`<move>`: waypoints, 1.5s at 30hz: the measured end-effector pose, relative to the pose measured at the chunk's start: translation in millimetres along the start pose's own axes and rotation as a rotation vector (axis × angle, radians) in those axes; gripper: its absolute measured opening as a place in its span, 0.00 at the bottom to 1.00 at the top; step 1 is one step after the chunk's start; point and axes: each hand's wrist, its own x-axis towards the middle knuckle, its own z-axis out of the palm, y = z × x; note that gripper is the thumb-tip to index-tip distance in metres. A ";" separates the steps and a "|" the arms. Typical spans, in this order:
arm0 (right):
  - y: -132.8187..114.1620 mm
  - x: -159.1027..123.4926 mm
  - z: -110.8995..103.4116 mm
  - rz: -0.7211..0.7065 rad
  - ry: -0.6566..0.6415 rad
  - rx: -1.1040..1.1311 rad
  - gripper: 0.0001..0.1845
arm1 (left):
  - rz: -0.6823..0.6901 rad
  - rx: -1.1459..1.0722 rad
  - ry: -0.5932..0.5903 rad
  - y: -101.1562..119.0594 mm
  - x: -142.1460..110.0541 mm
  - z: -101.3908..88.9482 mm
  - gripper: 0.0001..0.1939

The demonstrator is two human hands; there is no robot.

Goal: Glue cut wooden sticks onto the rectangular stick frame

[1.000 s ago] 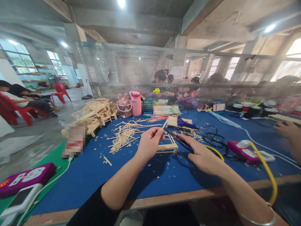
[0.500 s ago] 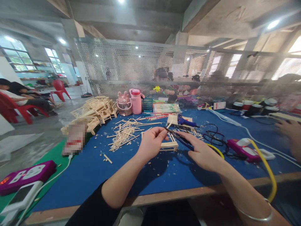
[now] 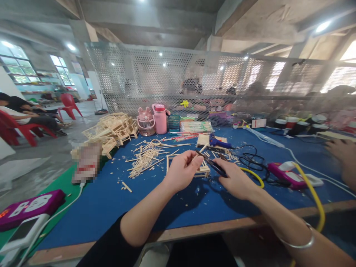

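Note:
My left hand [image 3: 182,170] is closed, pinching a thin wooden stick [image 3: 204,150] between thumb and fingers. My right hand [image 3: 237,180] wraps around dark-handled pliers [image 3: 218,168], whose jaws reach the stick beside my left fingertips. Whether the jaws are closed on it is too small to tell. Beneath and behind my hands stands a small wooden stick frame [image 3: 204,173], partly hidden by them. Loose wooden sticks [image 3: 144,161] lie heaped to the left of it. A blue glue gun [image 3: 221,143] rests just beyond the pliers, against a light wooden piece [image 3: 203,139].
Finished-looking wooden frames [image 3: 116,129] are piled at the back left. A pink bottle [image 3: 160,120] and a pink jug [image 3: 146,124] stand near the perforated screen [image 3: 167,81]. Purple power strips [image 3: 286,176] and cables lie at right. Another person's hand [image 3: 342,152] shows at the right edge.
The pliers and my right hand have tilted and shifted slightly left, with the jaws still by the stick. My left hand has moved a little, uncovering more of the frame's left side.

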 end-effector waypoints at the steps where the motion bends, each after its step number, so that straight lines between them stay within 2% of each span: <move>1: 0.2 0.2 0.8 -0.004 -0.003 -0.004 0.23 | -0.006 0.035 0.003 -1.1 -0.4 1.3 0.17; 5: -0.5 1.7 7.6 -0.012 0.023 -0.043 0.20 | 0.022 0.169 0.088 -7.3 -0.2 4.3 0.20; 9: -3.2 3.4 15.8 -0.035 0.155 -0.113 0.18 | 0.043 0.254 0.145 -7.6 0.6 1.8 0.21; 12: -4.4 3.0 19.0 -0.038 0.219 -0.192 0.20 | 0.047 0.268 0.167 -2.8 -0.6 -0.5 0.21; 15: -5.2 1.6 19.1 -0.014 0.227 -0.263 0.22 | 0.028 0.260 0.183 1.7 -2.6 -1.1 0.21; 20: -10.4 2.9 13.6 -0.025 0.198 -0.385 0.23 | -0.036 0.254 0.213 4.8 -2.6 -0.7 0.23; 25: -7.1 16.6 -5.1 -0.006 0.278 -0.729 0.14 | -0.142 0.252 0.218 4.3 1.2 -0.7 0.23; 29: 21.7 27.4 -24.0 0.144 0.167 -0.654 0.15 | -0.017 0.312 0.200 4.2 3.5 -8.4 0.22; 31: 41.1 27.5 -26.8 0.260 0.031 -0.573 0.13 | 0.051 0.377 0.227 1.7 6.2 -15.0 0.20; 34: 64.5 22.8 -17.2 0.364 -0.096 -0.533 0.17 | 0.120 0.505 0.234 -8.1 12.5 -22.9 0.19; 37: 73.3 18.9 -0.4 0.378 -0.055 -0.520 0.30 | 0.142 0.624 0.142 -20.7 16.9 -24.4 0.21; 39: 70.0 18.6 6.6 0.343 0.089 -0.518 0.39 | 0.145 0.624 0.078 -26.1 17.0 -22.3 0.22; 40: 65.9 19.2 7.9 0.292 0.186 -0.513 0.40 | 0.142 0.614 0.057 -27.3 16.3 -20.6 0.23; 42: 54.5 21.5 6.9 0.096 0.308 -0.447 0.35 | 0.137 0.617 0.026 -27.4 14.4 -16.1 0.26; 43: 48.0 23.3 5.5 -0.026 0.306 -0.383 0.30 | 0.140 0.634 0.016 -26.6 13.6 -13.3 0.27; 45: 35.6 28.5 3.4 -0.252 0.195 -0.230 0.22 | 0.172 0.682 -0.003 -25.3 13.3 -6.9 0.26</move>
